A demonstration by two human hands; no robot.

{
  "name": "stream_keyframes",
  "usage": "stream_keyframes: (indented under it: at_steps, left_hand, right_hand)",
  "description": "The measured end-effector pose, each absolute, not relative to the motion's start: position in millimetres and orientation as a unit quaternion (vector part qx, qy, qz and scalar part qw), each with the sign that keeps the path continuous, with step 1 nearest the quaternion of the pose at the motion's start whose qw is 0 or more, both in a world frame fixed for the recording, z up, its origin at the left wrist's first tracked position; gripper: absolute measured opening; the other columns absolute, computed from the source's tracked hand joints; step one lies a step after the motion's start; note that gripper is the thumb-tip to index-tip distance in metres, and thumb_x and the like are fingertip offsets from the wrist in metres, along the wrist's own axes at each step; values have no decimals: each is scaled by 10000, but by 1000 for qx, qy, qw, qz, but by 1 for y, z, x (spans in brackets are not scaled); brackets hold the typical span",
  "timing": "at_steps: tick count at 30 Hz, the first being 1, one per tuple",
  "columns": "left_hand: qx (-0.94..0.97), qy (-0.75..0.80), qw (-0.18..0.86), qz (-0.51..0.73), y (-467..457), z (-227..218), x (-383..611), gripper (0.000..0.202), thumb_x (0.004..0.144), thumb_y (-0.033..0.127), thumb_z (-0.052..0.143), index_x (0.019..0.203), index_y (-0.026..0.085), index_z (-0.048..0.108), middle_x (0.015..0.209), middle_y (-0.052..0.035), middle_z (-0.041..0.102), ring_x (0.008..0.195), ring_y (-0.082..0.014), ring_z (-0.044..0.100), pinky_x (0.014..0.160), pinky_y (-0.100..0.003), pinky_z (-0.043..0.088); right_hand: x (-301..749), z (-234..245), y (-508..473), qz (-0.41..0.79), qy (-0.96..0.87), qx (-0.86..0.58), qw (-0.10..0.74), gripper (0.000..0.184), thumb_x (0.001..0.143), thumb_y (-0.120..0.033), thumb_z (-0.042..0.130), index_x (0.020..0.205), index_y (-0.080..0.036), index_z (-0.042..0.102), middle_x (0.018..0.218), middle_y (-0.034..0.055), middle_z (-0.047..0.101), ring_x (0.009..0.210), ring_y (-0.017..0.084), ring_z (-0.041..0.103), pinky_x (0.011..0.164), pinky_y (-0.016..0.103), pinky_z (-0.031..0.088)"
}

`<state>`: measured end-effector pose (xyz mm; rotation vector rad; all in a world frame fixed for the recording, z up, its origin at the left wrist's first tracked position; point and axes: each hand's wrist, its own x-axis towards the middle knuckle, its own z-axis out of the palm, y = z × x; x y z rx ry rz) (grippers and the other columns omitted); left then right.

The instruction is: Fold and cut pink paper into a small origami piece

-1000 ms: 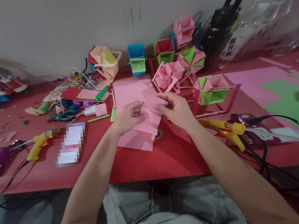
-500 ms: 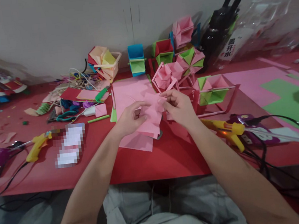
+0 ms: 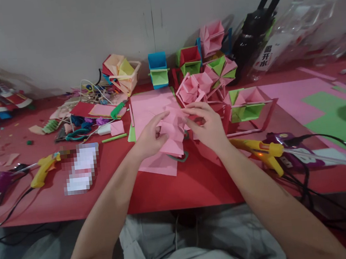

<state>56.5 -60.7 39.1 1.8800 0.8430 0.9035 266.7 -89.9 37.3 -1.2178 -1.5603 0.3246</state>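
A creased sheet of pink paper (image 3: 174,139) is held up over the table between my two hands. My left hand (image 3: 152,136) grips its left side, thumb in front and fingers partly behind. On the right edge, my right hand (image 3: 206,124) holds the paper with thumb and fingertips. Folds run across the sheet. Beneath it lie flat pink sheets (image 3: 141,104) and the grey-green handles of scissors (image 3: 182,157), mostly covered by the paper.
Folded paper boxes on frames (image 3: 246,105) stand behind my right hand. A yellow glue gun (image 3: 265,152) with cords lies right, another glue gun (image 3: 44,170) left beside a phone (image 3: 82,168). A black bottle (image 3: 249,35) stands at the back.
The pink paper has shifted slightly and its lower edge tilts differently, showing more of the scissors' handles. My right hand's fingers have spread a little along its edge.
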Motion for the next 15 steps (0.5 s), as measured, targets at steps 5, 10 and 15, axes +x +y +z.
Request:
stream_keyframes:
  at_steps: [5,10,15]
  left_hand:
    - [757,337,425,365,-60,37,57,681,787,91,596,1446,228,494,1514,-133,489,1160,-234,605,953,-385,536]
    - [761,314,428,372,-59,33,57,654,804,72,573,1437,227,513,1477,-127,530,1179,-231,608,938,-347,531]
    - [783,307,400,364,-59,31,58,606,831,54,517,1403,253,525,1475,-104,528,1299,-230,548,1001,-353,500]
  right_hand:
    - [266,37,-90,125,-640,-521,550,131,842,-331,735,928,-242,777,1040,71,694,861,204,664,740,370,581]
    - [264,37,-90,228,-623,-508,549,253,823,-386,757,992,-204,710,968,63,742,838,197,688,726,337,563]
    - [263,36,-90,296,-617,-496,535,334,830,-422,744,1064,-193,673,925,64,746,835,207,706,721,336,552]
